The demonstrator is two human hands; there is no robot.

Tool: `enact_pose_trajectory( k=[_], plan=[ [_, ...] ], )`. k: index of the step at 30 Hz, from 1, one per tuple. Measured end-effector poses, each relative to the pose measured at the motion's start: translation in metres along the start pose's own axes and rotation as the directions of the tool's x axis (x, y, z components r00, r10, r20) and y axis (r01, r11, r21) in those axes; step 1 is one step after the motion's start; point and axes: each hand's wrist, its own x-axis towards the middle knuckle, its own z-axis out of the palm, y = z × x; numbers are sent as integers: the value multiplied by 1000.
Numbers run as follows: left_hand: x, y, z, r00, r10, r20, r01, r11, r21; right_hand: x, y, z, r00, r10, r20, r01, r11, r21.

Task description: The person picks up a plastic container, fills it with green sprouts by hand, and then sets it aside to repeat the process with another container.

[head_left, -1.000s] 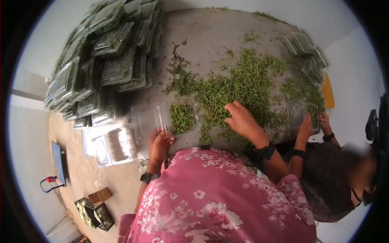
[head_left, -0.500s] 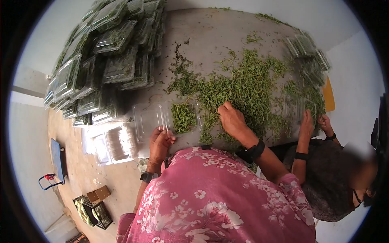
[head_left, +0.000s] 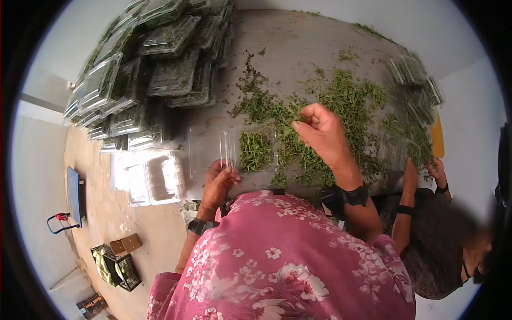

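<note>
The left hand (head_left: 218,182) grasps the near edge of a clear open box (head_left: 209,152) by its hinge, thumb on top. The right hand (head_left: 328,136) is raised over the pile of greens (head_left: 352,101), its thumb and forefinger curled toward each other; whether any strands are pinched between them I cannot tell. The box lies flat near the front edge of the grey desk (head_left: 288,53), lid half to the left, the other half filled with greens (head_left: 255,151). The pile begins just beside the box's right side and spreads over the middle of the desk, thinning to dark scraps toward the back.

Filled boxes (head_left: 173,77) rise in a tall, uneven stack along the left edge up to the back left corner. By the front left corner sits a nest of open boxes (head_left: 162,178), bright in the light. At the right edge another person's hands (head_left: 409,176) are near a see-through box (head_left: 392,152); more boxes (head_left: 408,69) stand toward the back right corner. On the floor (head_left: 160,229), left of the desk, are a blue trolley (head_left: 73,194), a cardboard box (head_left: 126,244) and a black crate (head_left: 128,272).
</note>
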Motion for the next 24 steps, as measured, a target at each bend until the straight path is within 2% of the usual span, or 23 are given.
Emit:
enact_pose_trajectory(
  k=[2,5,6,7,9,13,16,19,20,23,24],
  plan=[
    [0,0,0,1000,4,1,-4,1000,-9,3,-4,17,998,46,44,-51,992,111],
    [-1,1,1,1000,3,-2,-3,1000,-16,12,29,38,972,137,189,-132,990,-38],
    [-2,2,2,1000,1,-2,-1,1000,-17,11,46,40,959,178,221,-133,970,-204],
    [-2,3,3,1000,0,-1,0,1000,-19,10,57,41,982,42,184,14,956,-292],
    [-3,4,4,1000,-1,-2,1,1000,-24,8,64,42,960,-238,149,280,838,-468],
    [-1,1,1,1000,-4,9,4,1000,-26,4,45,46,968,-146,204,236,805,-544],
    [0,3,3,1000,0,24,0,1000,-9,-1,51,67,880,-343,329,471,533,-703],
    [-1,5,4,1000,-1,27,0,1000,22,-3,83,85,786,-312,534,618,354,-702],
    [-2,6,5,1000,-2,28,1,999,32,-5,99,88,785,-288,549,620,384,-684],
    [-5,10,9,1000,-20,4,20,999,40,-7,92,85,780,-307,545,625,426,-654],
    [-5,9,7,1000,-17,10,17,999,30,-7,87,82,799,-341,496,602,474,-643]
  ],
)
